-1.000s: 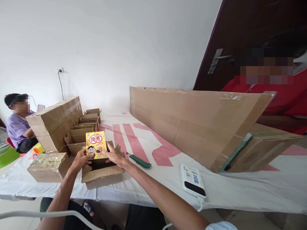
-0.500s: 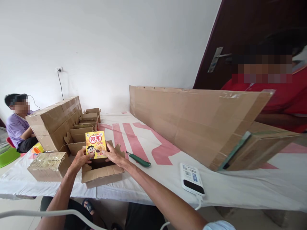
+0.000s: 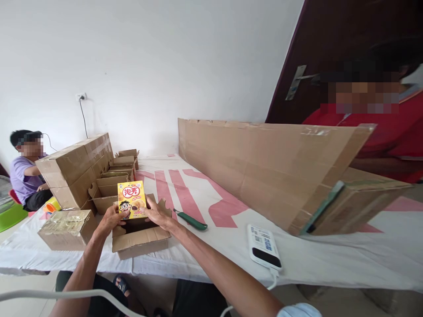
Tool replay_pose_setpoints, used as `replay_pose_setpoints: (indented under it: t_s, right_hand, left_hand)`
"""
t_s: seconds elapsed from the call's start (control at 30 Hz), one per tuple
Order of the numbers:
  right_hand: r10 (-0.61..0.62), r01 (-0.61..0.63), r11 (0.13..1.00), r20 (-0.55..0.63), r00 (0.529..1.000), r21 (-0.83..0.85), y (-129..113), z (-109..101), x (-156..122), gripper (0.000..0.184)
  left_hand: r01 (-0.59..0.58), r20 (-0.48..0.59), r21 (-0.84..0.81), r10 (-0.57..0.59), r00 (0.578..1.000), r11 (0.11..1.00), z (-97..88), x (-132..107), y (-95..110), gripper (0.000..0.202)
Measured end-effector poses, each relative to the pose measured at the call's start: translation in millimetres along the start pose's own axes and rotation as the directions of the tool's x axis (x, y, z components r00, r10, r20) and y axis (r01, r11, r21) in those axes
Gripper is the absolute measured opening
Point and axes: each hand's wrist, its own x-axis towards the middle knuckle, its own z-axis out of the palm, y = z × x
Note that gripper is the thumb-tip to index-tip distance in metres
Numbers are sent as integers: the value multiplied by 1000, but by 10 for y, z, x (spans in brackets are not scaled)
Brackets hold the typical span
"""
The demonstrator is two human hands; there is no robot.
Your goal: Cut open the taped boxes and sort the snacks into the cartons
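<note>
Between my two hands is a yellow snack box (image 3: pixel 131 196), its printed front with a cartoon face turned towards me. My left hand (image 3: pixel 113 219) grips its lower left side, thumb on the front. On the lower right side my right hand (image 3: pixel 157 213) is closed around the edge, thumb also on the front. Below and partly behind the snack box stands an open cardboard carton (image 3: pixel 142 245) with its flaps folded out. Its dark inside is mostly hidden by the box and my hands.
Right of the carton lies a green-handled cutter (image 3: pixel 192 221), then a white power bank (image 3: pixel 264 248) with a cable. A closed carton (image 3: pixel 68 229) sits left, near stacked cartons (image 3: pixel 77 163) and open ones (image 3: pixel 107 193). A long cardboard panel (image 3: pixel 264 167) stands across the table. Two people sit beyond.
My hands and the snack box have barely moved. At the left, the person in purple has raised an arm slightly.
</note>
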Motion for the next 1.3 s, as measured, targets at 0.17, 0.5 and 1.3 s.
replay_pose_setpoints:
  t_s: [0.17,0.5,1.3]
  right_hand:
    - [3,-3,1000,4,1000,4,6,8,-8,76]
    - [-21,21,1000,7,1000,4,-36,7,-62,78]
    - [-292,276,950,-100,951,-147,-341,15,-237,77]
  left_hand:
    - [-5,-4,-6,5,1000,1000,11,-9,-2,79]
    - [-31,-14,-13,31,999,999,26,-41,-5,77]
    - [-172,-29,-113,170,985,979,74,-215,180,79]
